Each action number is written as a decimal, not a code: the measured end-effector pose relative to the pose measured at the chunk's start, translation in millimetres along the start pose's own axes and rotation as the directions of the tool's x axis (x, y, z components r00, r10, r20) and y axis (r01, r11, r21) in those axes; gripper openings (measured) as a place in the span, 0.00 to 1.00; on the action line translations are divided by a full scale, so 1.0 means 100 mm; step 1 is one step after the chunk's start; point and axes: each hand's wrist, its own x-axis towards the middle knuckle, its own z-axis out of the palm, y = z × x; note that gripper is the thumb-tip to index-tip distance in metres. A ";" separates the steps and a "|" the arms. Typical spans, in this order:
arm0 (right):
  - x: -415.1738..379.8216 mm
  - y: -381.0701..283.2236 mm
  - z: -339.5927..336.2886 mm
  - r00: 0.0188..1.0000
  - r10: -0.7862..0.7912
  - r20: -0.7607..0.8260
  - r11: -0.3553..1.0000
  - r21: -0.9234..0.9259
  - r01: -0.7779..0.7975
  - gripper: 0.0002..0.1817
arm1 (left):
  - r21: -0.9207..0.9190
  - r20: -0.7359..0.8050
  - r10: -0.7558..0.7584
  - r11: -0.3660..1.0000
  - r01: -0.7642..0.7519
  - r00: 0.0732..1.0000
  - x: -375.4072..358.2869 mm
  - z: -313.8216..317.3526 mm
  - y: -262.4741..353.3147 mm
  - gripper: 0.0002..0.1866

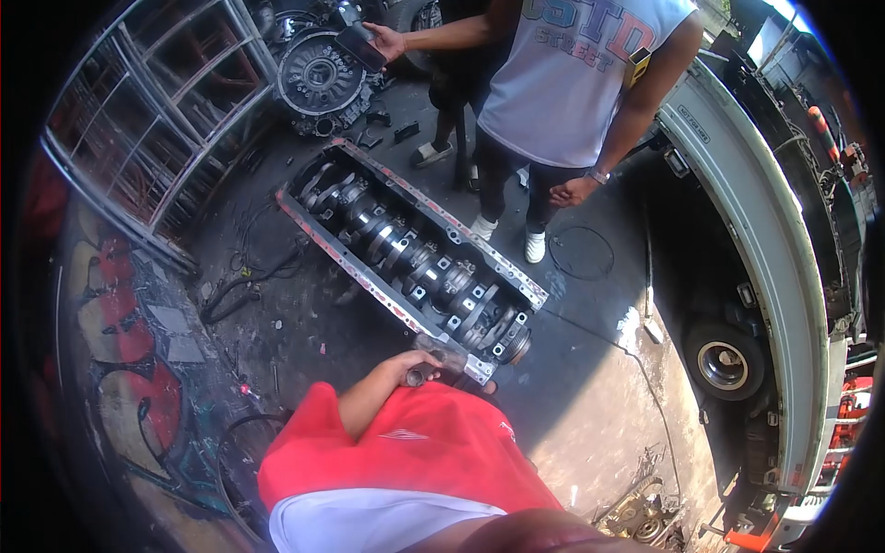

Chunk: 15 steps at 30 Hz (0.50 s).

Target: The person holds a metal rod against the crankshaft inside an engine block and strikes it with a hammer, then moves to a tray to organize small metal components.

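Observation:
My left hand is closed around a dark metal cylinder with a hollow round end, in front of my red shirt. It is beside the near corner of a long engine block, which lies with its crankshaft facing up. The block's rim has red and pale patches. A little bare skin shows at the bottom edge, but my right hand cannot be seen.
Beyond the block stands a person in a sleeveless top, one hand near a round engine housing. A metal rack is at left, a truck with a wheel at right. Gear parts lie at bottom right.

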 end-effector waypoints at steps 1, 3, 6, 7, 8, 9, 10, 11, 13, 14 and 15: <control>0.02 -0.07 -0.03 1.000 -0.001 0.009 1.000 -0.008 0.001 0.12 | 0.019 -0.003 -0.014 1.000 0.014 1.000 0.00 -0.01 -0.01 0.12; 0.05 -0.22 -0.12 1.000 -0.004 0.023 1.000 -0.018 0.005 0.12 | 0.008 -0.002 -0.028 1.000 0.028 1.000 0.13 -0.12 -0.06 0.12; 0.18 -0.44 -0.25 0.999 -0.009 0.045 1.000 -0.024 0.010 0.11 | 0.081 -0.024 -0.006 0.997 0.008 1.000 0.06 -0.05 -0.06 0.10; 0.22 -0.51 -0.30 0.999 -0.010 0.051 1.000 -0.021 0.011 0.11 | 0.115 0.013 0.004 0.993 -0.006 1.000 0.11 -0.11 -0.10 0.10; 0.27 -0.59 -0.35 0.999 -0.010 0.054 1.000 -0.018 0.011 0.11 | 0.149 0.050 0.012 0.989 -0.020 0.999 0.15 -0.15 -0.14 0.10; 0.30 -0.64 -0.40 0.998 -0.012 0.061 1.000 -0.013 0.013 0.11 | 0.170 0.045 0.018 0.985 -0.026 0.999 0.19 -0.18 -0.17 0.11; 0.34 -0.72 -0.45 0.997 -0.015 0.071 1.000 -0.006 0.016 0.11 | 0.159 0.045 0.021 0.987 -0.028 0.999 0.23 -0.21 -0.19 0.11; 0.34 -0.80 -0.49 0.997 -0.019 0.080 1.000 -0.005 0.019 0.11 | 0.153 0.039 0.030 0.988 -0.036 0.999 0.24 -0.23 -0.21 0.11; 0.34 -0.93 -0.52 0.995 -0.018 0.095 1.000 -0.013 0.019 0.11 | 0.179 -0.002 0.041 0.983 -0.040 0.999 0.26 -0.23 -0.22 0.12; 0.35 -0.99 -0.51 0.997 -0.002 0.072 1.000 -0.002 0.002 0.11 | 0.174 -0.004 0.042 0.984 -0.041 0.999 0.26 -0.23 -0.22 0.12; 0.34 -1.04 -0.50 0.999 0.014 0.048 1.000 0.012 -0.015 0.11 | 0.176 -0.010 0.043 0.984 -0.040 0.999 0.26 -0.23 -0.21 0.12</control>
